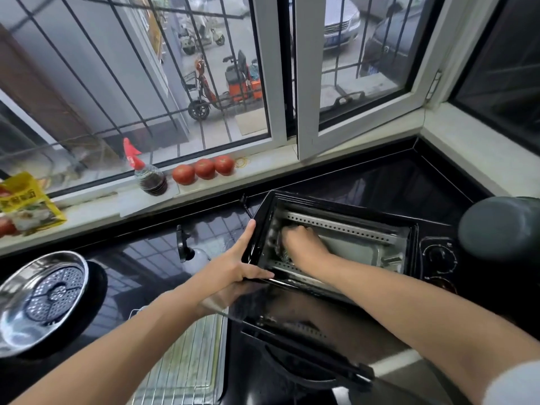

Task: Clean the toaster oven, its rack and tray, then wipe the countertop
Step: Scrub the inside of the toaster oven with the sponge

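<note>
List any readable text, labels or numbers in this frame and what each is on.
None can be read for certain.
Yellow packet on the windowsill: large printed characters, too blurred to read.
Red cap of the sauce bottle: white marking, too small to read.
Toaster oven dials: markings around them, illegible.
Car plate outside the window: blurred.

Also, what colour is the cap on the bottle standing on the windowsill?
Red. The bottle cap shows in the head view, left of the three tomatoes.
</note>
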